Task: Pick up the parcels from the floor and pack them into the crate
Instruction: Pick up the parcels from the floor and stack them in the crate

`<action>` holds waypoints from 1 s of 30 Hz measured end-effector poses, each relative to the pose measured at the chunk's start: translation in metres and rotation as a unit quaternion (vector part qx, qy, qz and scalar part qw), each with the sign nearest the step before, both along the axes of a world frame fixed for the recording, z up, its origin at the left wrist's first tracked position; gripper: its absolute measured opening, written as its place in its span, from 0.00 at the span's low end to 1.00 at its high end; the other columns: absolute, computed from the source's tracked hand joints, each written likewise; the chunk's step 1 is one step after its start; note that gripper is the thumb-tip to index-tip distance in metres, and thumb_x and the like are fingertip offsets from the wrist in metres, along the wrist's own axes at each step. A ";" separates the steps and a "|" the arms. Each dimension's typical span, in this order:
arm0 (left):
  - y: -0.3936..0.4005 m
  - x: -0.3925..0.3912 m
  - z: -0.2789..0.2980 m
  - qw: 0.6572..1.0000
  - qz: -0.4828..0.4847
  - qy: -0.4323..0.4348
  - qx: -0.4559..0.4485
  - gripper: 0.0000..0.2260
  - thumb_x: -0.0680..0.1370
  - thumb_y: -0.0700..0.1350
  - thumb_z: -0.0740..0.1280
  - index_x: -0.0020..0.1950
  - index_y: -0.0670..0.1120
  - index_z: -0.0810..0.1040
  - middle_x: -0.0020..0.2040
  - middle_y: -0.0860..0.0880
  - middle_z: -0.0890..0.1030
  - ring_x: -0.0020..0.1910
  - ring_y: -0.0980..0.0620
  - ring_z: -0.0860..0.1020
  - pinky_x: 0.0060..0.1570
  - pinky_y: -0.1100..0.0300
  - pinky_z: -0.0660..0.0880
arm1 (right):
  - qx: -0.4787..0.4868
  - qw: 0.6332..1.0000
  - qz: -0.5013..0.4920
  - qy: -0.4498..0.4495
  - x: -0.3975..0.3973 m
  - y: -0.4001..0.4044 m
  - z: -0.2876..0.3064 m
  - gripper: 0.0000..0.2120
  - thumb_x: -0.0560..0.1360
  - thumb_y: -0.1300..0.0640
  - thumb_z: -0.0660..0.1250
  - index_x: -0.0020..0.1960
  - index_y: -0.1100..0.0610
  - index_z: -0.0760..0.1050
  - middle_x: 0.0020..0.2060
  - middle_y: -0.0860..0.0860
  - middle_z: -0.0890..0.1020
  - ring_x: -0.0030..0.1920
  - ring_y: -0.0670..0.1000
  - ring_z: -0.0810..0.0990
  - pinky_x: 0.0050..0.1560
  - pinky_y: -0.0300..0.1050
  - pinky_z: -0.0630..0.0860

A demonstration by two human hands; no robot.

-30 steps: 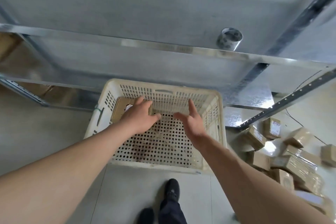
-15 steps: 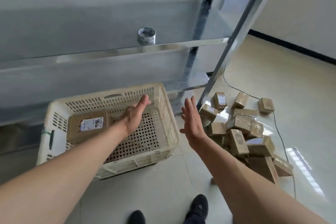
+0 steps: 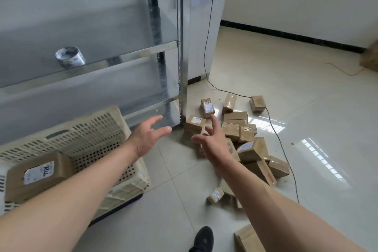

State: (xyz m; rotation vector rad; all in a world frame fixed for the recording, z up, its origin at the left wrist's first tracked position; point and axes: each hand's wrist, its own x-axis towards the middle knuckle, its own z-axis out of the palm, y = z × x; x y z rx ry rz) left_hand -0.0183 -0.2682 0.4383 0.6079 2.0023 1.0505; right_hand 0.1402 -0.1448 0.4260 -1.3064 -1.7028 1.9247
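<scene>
A cream perforated crate (image 3: 98, 129) stands on the floor at the lower left, with one labelled cardboard parcel (image 3: 38, 174) lying inside it. Several brown cardboard parcels (image 3: 251, 149) lie in a loose pile on the tiled floor to the right of the crate. My left hand (image 3: 149, 137) hovers empty with spread fingers between the crate's right edge and the pile. Over the pile's near-left side my right hand (image 3: 212, 141) is stretched out, fingers straight and empty, apart from the parcels.
A metal shelf rack (image 3: 180, 57) stands behind the crate, a tape roll (image 3: 69, 57) on its shelf. A thin black cable (image 3: 276, 129) runs across the floor past the pile. My black shoe (image 3: 202, 239) is at the bottom. Another box (image 3: 249, 239) lies near it.
Both hands left the crate and swung right towards the parcel pile. The view turned right, so the crate now sits at the lower left with the placed parcel in it.
</scene>
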 end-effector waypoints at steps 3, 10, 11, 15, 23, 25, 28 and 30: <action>0.036 0.018 0.001 1.000 -0.002 -0.005 0.011 0.38 0.66 0.61 0.68 0.76 0.52 0.67 0.75 0.51 0.68 0.70 0.49 0.68 0.68 0.43 0.68 | -0.002 1.000 -0.020 -0.001 0.027 0.036 0.002 0.44 0.72 0.65 0.73 0.81 0.46 0.57 0.64 0.49 0.70 0.58 0.49 0.77 0.64 0.55 0.77; 0.098 0.038 0.005 1.000 -0.024 -0.010 0.009 0.43 0.62 0.68 0.67 0.74 0.53 0.69 0.73 0.48 0.70 0.70 0.50 0.69 0.69 0.42 0.68 | 0.014 0.998 -0.054 -0.027 0.053 0.087 -0.005 0.44 0.58 0.42 0.72 0.74 0.43 0.66 0.73 0.55 0.70 0.67 0.57 0.75 0.67 0.66 0.74; 0.106 0.038 0.003 0.999 -0.031 -0.012 0.009 0.41 0.64 0.67 0.67 0.74 0.52 0.69 0.73 0.48 0.70 0.70 0.50 0.69 0.69 0.42 0.68 | 0.017 0.998 -0.059 -0.030 0.056 0.093 -0.004 0.47 0.58 0.41 0.72 0.76 0.45 0.65 0.73 0.55 0.70 0.68 0.57 0.74 0.67 0.66 0.74; 0.142 0.032 -0.007 0.999 -0.046 -0.016 0.001 0.38 0.67 0.65 0.65 0.75 0.50 0.68 0.71 0.48 0.71 0.67 0.51 0.70 0.67 0.44 0.69 | 0.029 0.995 -0.079 -0.047 0.057 0.116 -0.009 0.42 0.64 0.44 0.71 0.77 0.49 0.64 0.74 0.55 0.69 0.71 0.58 0.72 0.68 0.66 0.74; 0.232 -0.009 -0.057 0.996 -0.082 -0.033 -0.014 0.27 0.80 0.58 0.64 0.75 0.47 0.68 0.72 0.46 0.71 0.63 0.51 0.69 0.66 0.44 0.69 | 0.018 0.983 -0.162 -0.079 0.046 0.193 -0.033 0.37 0.72 0.45 0.71 0.77 0.51 0.64 0.72 0.57 0.72 0.65 0.54 0.75 0.65 0.63 0.76; 0.255 -0.017 -0.069 0.994 -0.098 -0.036 -0.028 0.26 0.80 0.58 0.63 0.75 0.48 0.68 0.71 0.46 0.72 0.63 0.51 0.69 0.66 0.44 0.68 | 0.011 0.980 -0.181 -0.083 0.045 0.217 -0.045 0.30 0.79 0.52 0.70 0.77 0.52 0.64 0.69 0.55 0.74 0.52 0.46 0.78 0.55 0.54 0.80; 0.284 -0.021 -0.091 0.991 -0.117 -0.038 -0.050 0.25 0.79 0.58 0.64 0.74 0.49 0.70 0.69 0.47 0.74 0.61 0.51 0.70 0.65 0.46 0.69 | 0.008 0.973 -0.207 -0.103 0.046 0.247 -0.067 0.27 0.80 0.53 0.69 0.76 0.53 0.65 0.59 0.49 0.76 0.45 0.44 0.81 0.48 0.48 0.80; 0.300 -0.020 -0.106 0.989 -0.128 -0.039 -0.063 0.25 0.79 0.58 0.64 0.73 0.48 0.71 0.69 0.47 0.74 0.61 0.51 0.71 0.64 0.48 0.69 | 0.005 0.968 -0.221 -0.122 0.046 0.258 -0.082 0.32 0.76 0.47 0.71 0.76 0.51 0.66 0.60 0.48 0.76 0.55 0.47 0.79 0.60 0.61 0.79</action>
